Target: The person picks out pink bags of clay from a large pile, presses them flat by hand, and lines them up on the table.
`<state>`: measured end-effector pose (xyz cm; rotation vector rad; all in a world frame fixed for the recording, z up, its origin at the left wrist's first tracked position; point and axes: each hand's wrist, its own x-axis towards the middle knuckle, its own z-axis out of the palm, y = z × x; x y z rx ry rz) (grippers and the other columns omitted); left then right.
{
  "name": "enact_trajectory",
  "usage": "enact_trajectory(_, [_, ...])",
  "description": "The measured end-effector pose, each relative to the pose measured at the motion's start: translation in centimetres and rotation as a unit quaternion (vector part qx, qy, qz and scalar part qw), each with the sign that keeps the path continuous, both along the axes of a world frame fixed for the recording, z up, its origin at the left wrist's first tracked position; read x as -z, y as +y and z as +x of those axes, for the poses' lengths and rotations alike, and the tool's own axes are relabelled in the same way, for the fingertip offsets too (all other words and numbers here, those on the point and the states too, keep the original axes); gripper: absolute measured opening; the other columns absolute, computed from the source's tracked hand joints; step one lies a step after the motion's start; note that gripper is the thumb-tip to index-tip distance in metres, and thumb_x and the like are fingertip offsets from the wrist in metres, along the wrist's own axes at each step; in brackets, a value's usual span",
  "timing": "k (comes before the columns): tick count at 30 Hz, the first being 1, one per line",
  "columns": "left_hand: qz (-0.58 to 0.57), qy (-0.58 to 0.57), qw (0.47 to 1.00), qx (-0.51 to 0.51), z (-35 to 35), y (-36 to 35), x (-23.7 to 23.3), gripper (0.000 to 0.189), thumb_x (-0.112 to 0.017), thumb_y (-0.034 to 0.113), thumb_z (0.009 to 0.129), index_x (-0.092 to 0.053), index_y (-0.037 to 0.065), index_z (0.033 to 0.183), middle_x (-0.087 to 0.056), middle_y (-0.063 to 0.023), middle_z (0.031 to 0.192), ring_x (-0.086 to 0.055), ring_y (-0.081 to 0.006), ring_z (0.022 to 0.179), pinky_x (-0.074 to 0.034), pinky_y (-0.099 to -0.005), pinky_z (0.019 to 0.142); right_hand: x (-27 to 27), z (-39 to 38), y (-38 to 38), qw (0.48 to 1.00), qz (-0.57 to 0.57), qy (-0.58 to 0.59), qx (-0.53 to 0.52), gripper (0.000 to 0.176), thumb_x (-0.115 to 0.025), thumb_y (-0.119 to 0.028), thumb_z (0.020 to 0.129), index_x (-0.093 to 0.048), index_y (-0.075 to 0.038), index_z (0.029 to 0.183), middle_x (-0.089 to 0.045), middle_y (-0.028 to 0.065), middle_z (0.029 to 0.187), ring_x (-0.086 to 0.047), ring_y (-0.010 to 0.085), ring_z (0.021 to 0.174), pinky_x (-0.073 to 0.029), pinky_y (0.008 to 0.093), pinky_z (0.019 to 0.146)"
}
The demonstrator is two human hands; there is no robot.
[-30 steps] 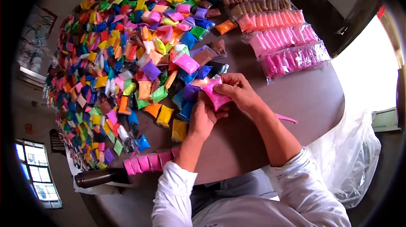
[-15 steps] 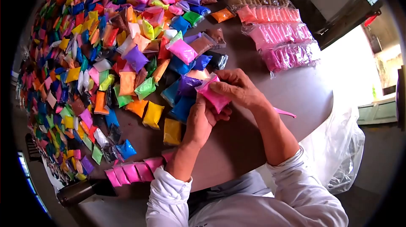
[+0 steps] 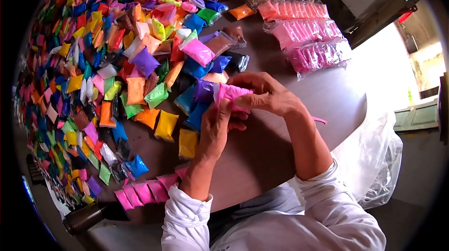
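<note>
A small bright pink packet (image 3: 232,94) is held up between my two hands over the brown table. My left hand (image 3: 216,129) grips its lower left side, thumb across the front and fingers behind. From the right, my right hand (image 3: 273,97) pinches the packet with the thumb in front and the index finger curled over the top. Some of the fingertips are hidden. Just behind the left hand lie a purple packet (image 3: 204,91) and blue ones. A row of similar pink packets (image 3: 146,191) lies along the table's near edge beside my left forearm.
A big heap of packets in many colours (image 3: 135,50) covers the table's left side. Clear bags of packets sorted by colour (image 3: 306,33) line the far right. A thin pink tool (image 3: 319,120) lies beside my right forearm. A clear plastic bag (image 3: 374,157) hangs at the right edge.
The pink packet has been turned and looks more crumpled. My right hand's fingers have shifted over its top and right side. The view has moved slightly.
</note>
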<state>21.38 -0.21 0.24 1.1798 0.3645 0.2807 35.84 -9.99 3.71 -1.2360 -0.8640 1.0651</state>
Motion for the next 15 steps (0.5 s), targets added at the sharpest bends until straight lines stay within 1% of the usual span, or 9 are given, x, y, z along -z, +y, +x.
enact_trajectory(1, [-0.022,0.004,1.000,-0.004,0.0,0.0,-0.1,0.049,-0.042,0.046,0.095,-0.053,0.001,0.113,-0.062,-0.0085,0.090,-0.063,-0.0153,0.077,-0.054,-0.0263,0.062,-0.4,0.2,0.0,0.999,-0.027,0.003,-0.020,0.042,-0.068,-0.025,0.083,-0.055,0.004,0.111,-0.061,0.0056,0.096,-0.056,0.0122,0.091,-0.045,0.0255,0.082])
enact_trajectory(2, [-0.045,0.008,0.999,-0.008,0.0,0.1,-0.2,0.050,-0.041,0.046,0.095,-0.054,0.001,0.112,-0.062,-0.0088,0.088,-0.063,-0.0156,0.075,-0.054,-0.0262,0.061,-0.3,0.2,0.1,0.999,-0.027,0.004,-0.022,0.042,-0.068,-0.025,0.083,-0.055,0.004,0.111,-0.061,0.0056,0.096,-0.056,0.0122,0.091,-0.045,0.0255,0.082])
enact_trajectory(3, [-0.044,0.009,0.999,-0.010,0.1,0.1,-0.3,0.050,-0.041,0.046,0.095,-0.054,0.001,0.112,-0.062,-0.0088,0.088,-0.063,-0.0156,0.075,-0.054,-0.0262,0.061,-0.1,0.1,0.3,0.999,-0.029,0.005,-0.014,0.040,-0.067,-0.024,0.084,-0.055,0.004,0.111,-0.061,0.0050,0.095,-0.056,0.0114,0.090,-0.045,0.0251,0.081])
enact_trajectory(5, [-0.051,0.003,0.999,-0.009,0.1,-0.1,-0.4,0.046,-0.040,0.042,0.096,-0.053,0.001,0.113,-0.061,-0.0073,0.091,-0.062,-0.0128,0.074,-0.053,-0.0231,0.059,0.4,0.0,0.3,0.999,-0.032,0.008,-0.006,0.038,-0.067,-0.022,0.084,-0.055,0.004,0.110,-0.061,0.0044,0.093,-0.056,0.0106,0.089,-0.045,0.0247,0.080])
enact_trajectory(8, [-0.028,0.005,1.000,-0.005,0.1,-0.3,-0.2,0.046,-0.039,0.042,0.097,-0.052,0.001,0.112,-0.061,-0.0075,0.090,-0.062,-0.0128,0.074,-0.053,-0.0236,0.059,0.7,0.1,0.4,0.999,-0.020,0.040,-0.007,0.035,-0.067,-0.019,0.084,-0.056,0.004,0.109,-0.061,0.0036,0.091,-0.057,0.0095,0.085,-0.046,0.0231,0.076])
enact_trajectory(10, [-0.040,0.001,0.999,-0.013,0.1,-0.3,-0.2,0.046,-0.039,0.041,0.097,-0.053,0.000,0.111,-0.061,-0.0075,0.089,-0.062,-0.0130,0.074,-0.053,-0.0238,0.059,0.6,0.0,0.4,0.999,-0.016,0.045,0.001,0.041,-0.069,-0.029,0.082,-0.058,0.001,0.106,-0.061,0.0025,0.091,-0.055,0.0079,0.085,-0.045,0.0223,0.073])
enact_trajectory(11, [-0.053,-0.002,0.998,-0.022,0.0,-0.3,-0.1,0.045,-0.038,0.041,0.097,-0.054,0.000,0.110,-0.062,-0.0076,0.088,-0.062,-0.0131,0.073,-0.053,-0.0239,0.059,0.6,0.0,0.5,0.999,-0.015,0.045,0.003,0.041,-0.069,-0.029,0.082,-0.058,0.001,0.106,-0.061,0.0025,0.091,-0.055,0.0079,0.085,-0.045,0.0223,0.073])
enact_trajectory(14, [-0.054,0.003,0.998,-0.008,0.0,-0.2,0.6,0.044,-0.038,0.039,0.097,-0.055,-0.001,0.107,-0.062,-0.0077,0.088,-0.062,-0.0133,0.072,-0.052,-0.0237,0.059,0.6,0.0,0.5,0.998,-0.033,0.047,0.024,0.041,-0.069,-0.031,0.082,-0.059,0.002,0.105,-0.061,0.0028,0.090,-0.055,0.0082,0.082,-0.045,0.0217,0.071])
enact_trajectory(15, [-0.054,0.003,0.998,-0.008,0.0,-0.3,0.5,0.044,-0.038,0.039,0.097,-0.055,-0.001,0.107,-0.062,-0.0077,0.088,-0.062,-0.0133,0.072,-0.052,-0.0237,0.059,0.7,0.3,0.5,0.998,-0.062,0.014,0.025,0.040,-0.070,-0.031,0.082,-0.060,0.001,0.103,-0.061,0.0024,0.087,-0.055,0.0080,0.079,-0.045,0.0213,0.068])
